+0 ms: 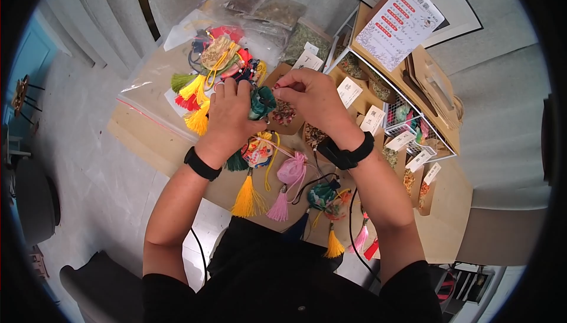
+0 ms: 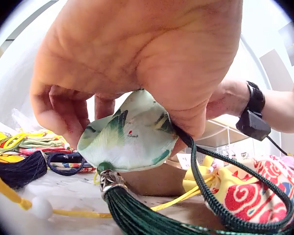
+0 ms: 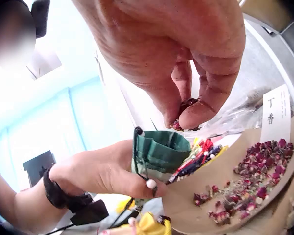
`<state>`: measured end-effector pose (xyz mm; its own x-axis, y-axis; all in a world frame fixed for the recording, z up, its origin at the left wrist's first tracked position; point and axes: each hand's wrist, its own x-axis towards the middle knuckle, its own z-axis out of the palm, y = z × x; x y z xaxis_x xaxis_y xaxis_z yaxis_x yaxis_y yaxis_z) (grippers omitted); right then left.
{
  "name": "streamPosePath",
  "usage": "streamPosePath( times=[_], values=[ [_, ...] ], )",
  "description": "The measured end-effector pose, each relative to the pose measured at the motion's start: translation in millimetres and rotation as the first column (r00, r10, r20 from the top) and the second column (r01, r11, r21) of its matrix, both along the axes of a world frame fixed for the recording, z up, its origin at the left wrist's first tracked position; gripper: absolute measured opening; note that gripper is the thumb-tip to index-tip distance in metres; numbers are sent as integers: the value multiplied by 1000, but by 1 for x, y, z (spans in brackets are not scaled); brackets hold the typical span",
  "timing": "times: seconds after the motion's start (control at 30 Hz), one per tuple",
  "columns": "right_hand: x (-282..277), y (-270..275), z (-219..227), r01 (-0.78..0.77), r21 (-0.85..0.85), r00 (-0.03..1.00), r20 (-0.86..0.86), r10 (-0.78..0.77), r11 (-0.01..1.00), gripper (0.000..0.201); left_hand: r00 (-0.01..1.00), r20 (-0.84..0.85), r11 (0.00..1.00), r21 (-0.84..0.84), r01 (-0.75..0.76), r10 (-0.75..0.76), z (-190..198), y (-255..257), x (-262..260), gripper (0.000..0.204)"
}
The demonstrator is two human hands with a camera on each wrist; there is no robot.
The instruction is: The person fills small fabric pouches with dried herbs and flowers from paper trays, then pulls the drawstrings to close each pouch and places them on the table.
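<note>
My left hand (image 1: 229, 113) grips a green drawstring sachet pouch (image 3: 161, 147) with its mouth open and facing up. In the left wrist view the pouch's pale lower body shows below the fingers, with a dark green tassel (image 2: 142, 210) and a green cord hanging from it. Thumb and fingertips of my right hand (image 1: 313, 95) pinch a few dried rosebuds (image 3: 186, 110), held just above the pouch mouth. Beside the pouch stands a brown paper tray (image 3: 179, 203) of dried rose petals and buds (image 3: 264, 169), with a white label card (image 3: 276, 115).
Finished-looking sachets with tassels lie along the near edge, including a pink one (image 1: 292, 170) and a patterned one (image 1: 258, 151). More are piled (image 1: 218, 57) at the back left. Labelled herb trays run down the right beside a wooden shelf (image 1: 407, 80). Clear bags (image 1: 266, 10) lie behind.
</note>
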<state>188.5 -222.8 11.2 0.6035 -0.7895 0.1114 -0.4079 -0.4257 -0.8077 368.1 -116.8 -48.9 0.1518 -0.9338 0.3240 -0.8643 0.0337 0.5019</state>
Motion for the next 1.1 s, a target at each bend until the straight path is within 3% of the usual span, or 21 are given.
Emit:
streamPosePath(
  times=[0.1,0.2,0.3,0.4,0.5,0.6,0.7,0.83,1.0,1.03,1.1],
  values=[
    [7,8,13,-37,61,999,-9,38,997,19,1000,7,998,-58,13,-13,2,-2,-7,74],
    [7,10,11,-91,0,991,-102,90,996,17,1000,7,996,-82,20,-20,4,-4,-16,78],
    [3,16,16,-124,31,990,-67,126,992,20,1000,-4,996,-84,22,-22,8,-3,-20,80],
    [-2,25,38,-126,-11,980,-157,123,992,23,999,-38,991,-128,24,-29,16,1,-23,78],
    [-10,36,52,-80,-129,997,-20,78,988,21,997,-78,975,-220,2,-20,25,7,-29,77],
    [-18,56,77,-34,-171,999,6,36,985,19,994,-106,938,-345,-21,-17,33,11,-37,77],
    [-30,71,87,25,-360,990,139,27,933,18,990,-137,902,-431,-36,-27,48,20,-51,75],
    [-60,98,112,126,-358,979,196,-57,925,16,981,-187,872,-488,-44,-56,66,36,-76,71],
    [-112,131,120,223,-220,949,273,-159,950,22,892,-408,822,-565,-79,-195,67,44,-122,76],
    [-126,141,124,208,-153,963,203,-175,966,35,856,-457,814,-575,-80,-240,67,46,-133,76],
    [-146,157,117,187,-150,960,236,-148,971,45,764,-564,809,-580,-97,-313,73,52,-162,73]
  ],
)
